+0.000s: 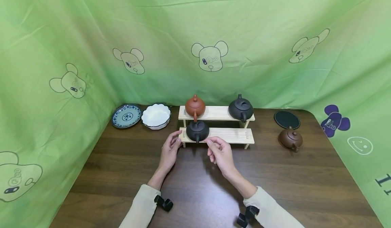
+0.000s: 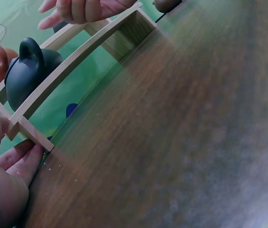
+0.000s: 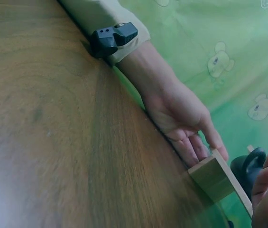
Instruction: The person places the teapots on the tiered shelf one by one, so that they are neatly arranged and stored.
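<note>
A dark teapot (image 1: 198,131) sits on the left part of the lower wooden shelf (image 1: 229,135), its looped handle facing the front. My left hand (image 1: 169,150) holds that shelf's left end; in the left wrist view the thumb lies at the board's corner and the fingers (image 2: 27,159) reach behind the leg. Just right of the teapot, my right hand (image 1: 221,155) hovers by the shelf's front edge with loosely bent fingers and nothing in them. The left wrist view shows a gap between the right hand (image 2: 84,9) and the teapot.
On the upper shelf (image 1: 217,111) stand a reddish teapot (image 1: 195,106) at left and a black teapot (image 1: 240,109) at right. Blue plate (image 1: 126,116) and white scalloped bowl (image 1: 156,116) lie leftward. A brown teapot (image 1: 290,138) and dark round coaster (image 1: 287,119) are rightward.
</note>
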A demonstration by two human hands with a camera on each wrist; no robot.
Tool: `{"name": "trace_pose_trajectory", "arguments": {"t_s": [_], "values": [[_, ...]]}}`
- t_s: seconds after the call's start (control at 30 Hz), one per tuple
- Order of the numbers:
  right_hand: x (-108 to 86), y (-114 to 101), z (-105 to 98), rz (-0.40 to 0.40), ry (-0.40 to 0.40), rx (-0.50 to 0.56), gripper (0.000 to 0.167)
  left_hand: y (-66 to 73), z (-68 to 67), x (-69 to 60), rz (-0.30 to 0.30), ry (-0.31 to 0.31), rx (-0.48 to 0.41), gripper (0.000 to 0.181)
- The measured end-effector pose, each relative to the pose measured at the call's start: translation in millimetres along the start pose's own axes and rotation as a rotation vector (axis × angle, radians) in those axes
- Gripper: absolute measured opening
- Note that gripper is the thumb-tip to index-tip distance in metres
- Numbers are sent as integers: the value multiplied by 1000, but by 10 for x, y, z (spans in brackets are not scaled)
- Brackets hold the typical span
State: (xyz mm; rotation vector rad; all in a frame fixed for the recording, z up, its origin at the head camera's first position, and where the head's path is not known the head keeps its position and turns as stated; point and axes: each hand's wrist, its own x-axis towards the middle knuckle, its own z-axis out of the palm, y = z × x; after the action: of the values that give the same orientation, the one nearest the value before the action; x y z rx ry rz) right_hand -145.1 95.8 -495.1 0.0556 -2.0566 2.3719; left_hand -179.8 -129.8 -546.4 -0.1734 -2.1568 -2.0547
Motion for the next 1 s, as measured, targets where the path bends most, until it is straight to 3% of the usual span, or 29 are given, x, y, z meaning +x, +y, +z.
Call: {"name": "trace_pose_trajectory", "arguments": {"t_s": [0.1, 0.33, 0.6, 0.83, 0.93, 1.0], "values": [[-33, -20, -67, -4, 11, -17, 23, 21, 1, -3, -16, -7, 4, 35], [-113, -80, -213, -34, 23, -35, 24, -139, -42, 33, 18, -9, -21, 31], [-179, -144, -396, -38, 50, -37, 22, 9, -1, -9, -18, -9, 3, 35], [-215, -189, -554, -66, 76, -46, 22, -235, -49, 52, 53, -21, -43, 32], [-215, -215, -617, -79, 93, -41, 24, -205, -48, 40, 59, -25, -53, 33], [-207, -235, -662, -82, 110, -35, 24, -81, -22, 11, 44, -16, -28, 34]]}}
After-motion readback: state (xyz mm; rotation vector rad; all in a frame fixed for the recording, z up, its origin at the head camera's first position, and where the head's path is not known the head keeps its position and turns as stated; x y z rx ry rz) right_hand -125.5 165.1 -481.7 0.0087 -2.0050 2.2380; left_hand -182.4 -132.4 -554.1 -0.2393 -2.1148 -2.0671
